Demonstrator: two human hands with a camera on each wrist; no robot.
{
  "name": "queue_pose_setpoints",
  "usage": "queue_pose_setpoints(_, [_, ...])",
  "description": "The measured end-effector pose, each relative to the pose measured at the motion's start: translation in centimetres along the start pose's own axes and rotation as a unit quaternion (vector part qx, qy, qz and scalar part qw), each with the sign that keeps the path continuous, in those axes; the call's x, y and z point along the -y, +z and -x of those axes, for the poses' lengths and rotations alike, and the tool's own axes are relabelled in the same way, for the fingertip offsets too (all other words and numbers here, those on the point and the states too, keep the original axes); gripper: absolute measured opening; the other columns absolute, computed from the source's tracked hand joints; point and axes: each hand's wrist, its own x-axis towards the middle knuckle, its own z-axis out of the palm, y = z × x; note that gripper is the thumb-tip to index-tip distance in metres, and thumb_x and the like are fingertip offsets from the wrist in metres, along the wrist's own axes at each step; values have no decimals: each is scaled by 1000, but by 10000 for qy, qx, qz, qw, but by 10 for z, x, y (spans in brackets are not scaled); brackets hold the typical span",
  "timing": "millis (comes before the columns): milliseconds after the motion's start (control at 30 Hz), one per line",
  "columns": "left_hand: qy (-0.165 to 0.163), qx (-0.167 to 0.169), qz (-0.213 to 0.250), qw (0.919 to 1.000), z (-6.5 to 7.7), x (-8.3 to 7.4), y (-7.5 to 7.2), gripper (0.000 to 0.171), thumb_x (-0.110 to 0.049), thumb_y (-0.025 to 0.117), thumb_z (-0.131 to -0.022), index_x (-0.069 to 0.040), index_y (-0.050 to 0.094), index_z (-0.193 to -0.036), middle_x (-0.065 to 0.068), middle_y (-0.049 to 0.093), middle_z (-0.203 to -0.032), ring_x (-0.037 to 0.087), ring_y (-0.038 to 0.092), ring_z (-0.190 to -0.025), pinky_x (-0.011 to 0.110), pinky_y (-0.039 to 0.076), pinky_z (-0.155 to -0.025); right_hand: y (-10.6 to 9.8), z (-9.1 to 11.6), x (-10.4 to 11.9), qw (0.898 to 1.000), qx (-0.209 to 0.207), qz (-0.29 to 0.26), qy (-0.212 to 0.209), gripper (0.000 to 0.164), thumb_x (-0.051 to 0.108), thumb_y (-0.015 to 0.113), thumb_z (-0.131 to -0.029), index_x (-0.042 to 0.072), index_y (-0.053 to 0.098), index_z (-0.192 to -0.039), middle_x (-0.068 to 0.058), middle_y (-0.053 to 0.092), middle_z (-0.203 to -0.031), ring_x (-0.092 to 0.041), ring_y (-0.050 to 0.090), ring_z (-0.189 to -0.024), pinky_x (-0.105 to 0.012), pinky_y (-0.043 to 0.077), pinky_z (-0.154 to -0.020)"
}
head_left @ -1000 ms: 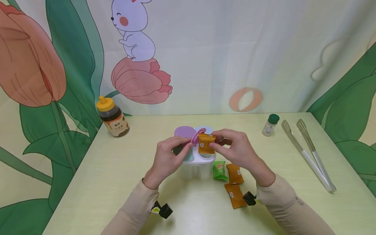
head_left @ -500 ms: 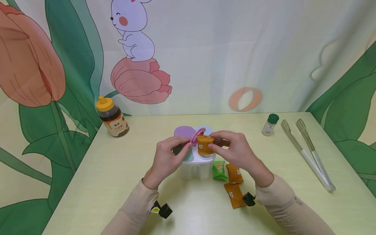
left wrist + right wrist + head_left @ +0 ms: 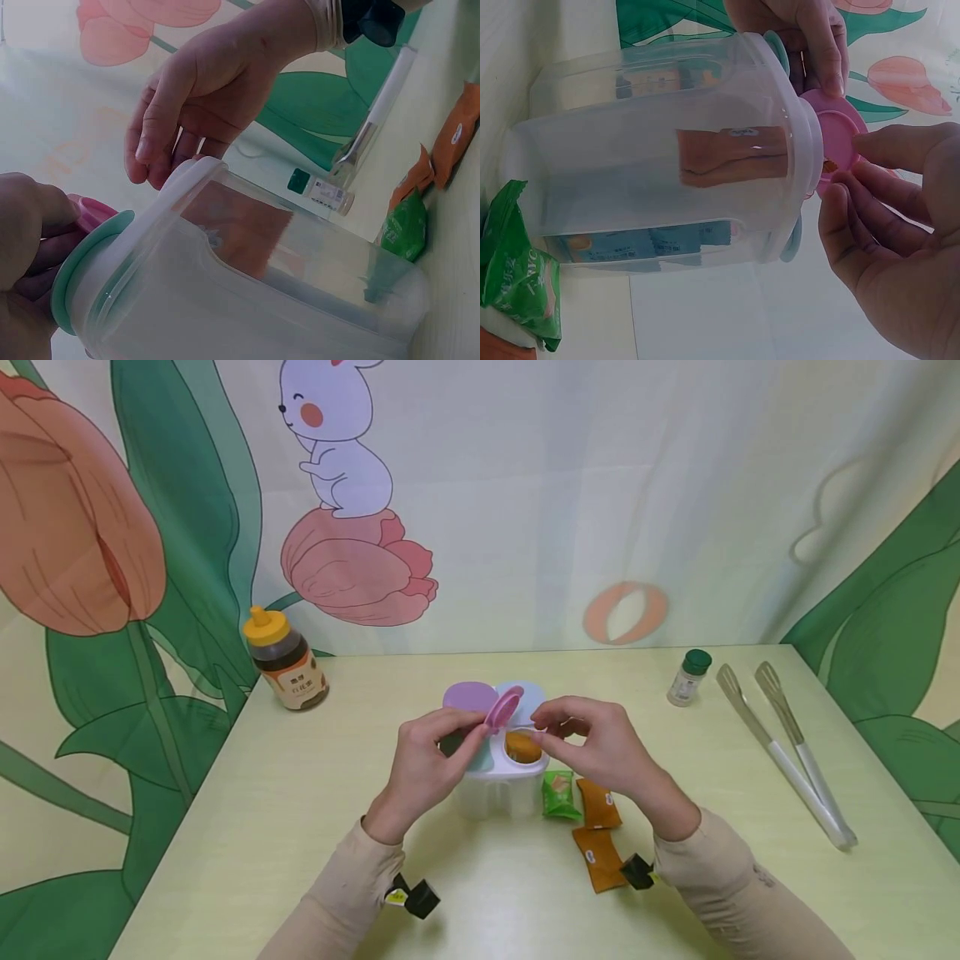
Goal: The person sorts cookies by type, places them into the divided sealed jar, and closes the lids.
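Observation:
A clear canister (image 3: 498, 797) with a white top and coloured flip lids stands mid-table. My left hand (image 3: 431, 758) pinches the raised pink lid (image 3: 505, 708) between thumb and fingers. Under that lid, an orange-brown snack packet (image 3: 522, 747) is inside the round opening; through the clear wall in the right wrist view, the packet (image 3: 733, 156) lies in the upper part of its compartment. Just over the rim is my right hand (image 3: 603, 743), its fingers loosely bent and apart from the packet. Blue packets (image 3: 645, 241) show in another compartment.
Right of the canister lie a green packet (image 3: 561, 795) and two orange-brown packets (image 3: 599, 803). A honey bottle (image 3: 288, 660) stands at the back left. Toward the right are a green-capped shaker (image 3: 690, 678) and metal tongs (image 3: 791, 756). A printed curtain (image 3: 510, 510) hangs behind the table.
The orange-brown packet has gone from my right fingers down into the opening under the pink lid. My right hand has let go of it; my left hand still holds the lid.

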Motion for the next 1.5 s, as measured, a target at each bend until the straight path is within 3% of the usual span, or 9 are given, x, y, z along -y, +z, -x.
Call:
queue_pose_setpoints(233, [-38,11,-42,10000,1,-1,0,20,-4,77,-82,-1,75,-102,8,74,-93,14,68,-81,27,60,-75,1,1,-3,9992,87,184,-348,14,11,74,-87,10,73,-101,2,71,-96,-10,63,-80,-26,59,-75])
queue_pose_setpoints(467, [-13,3,-62,10000,1,-1,-1,19,-4,77,-82,-1,75,-101,8,74,-93,14,69,-81,27,60,-75,2,1,-5,9927,496,860,-689,10,15,73,-87,14,77,-96,4,69,-97,-10,61,-83,-23,56,-68])
queue_pose_setpoints(767, [-36,-10,29,10000,1,0,0,19,-5,75,-84,-1,75,-102,8,74,-93,14,68,-80,28,61,-72,0,-1,-4,9800,925,1455,-994,8,17,73,-88,11,78,-88,3,65,-98,-12,58,-94,-28,57,-80])
queue_pose_setpoints(933, [21,-94,9,10000,1,1,1,16,-7,73,-86,-2,75,-101,8,75,-93,14,70,-82,28,60,-71,0,-1,-5,9815,949,1360,-959,9,17,72,-88,11,77,-85,5,66,-97,-12,59,-95,-29,56,-80])
queue_pose_setpoints(1233, [0,-61,-3,10000,0,0,1,16,-7,73,-86,-1,75,-101,9,75,-94,14,70,-82,26,60,-73,-4,1,-13,9916,622,744,-857,8,12,70,-89,13,74,-96,6,70,-98,-7,62,-86,-28,58,-76])
queue_pose_setpoints(1500, [91,-87,-25,9999,0,1,1,16,-6,74,-85,-1,75,-100,9,75,-93,15,70,-83,27,60,-74,-8,7,-20,9967,330,572,-483,14,12,72,-88,13,73,-102,8,70,-93,-6,64,-82,-31,60,-79])
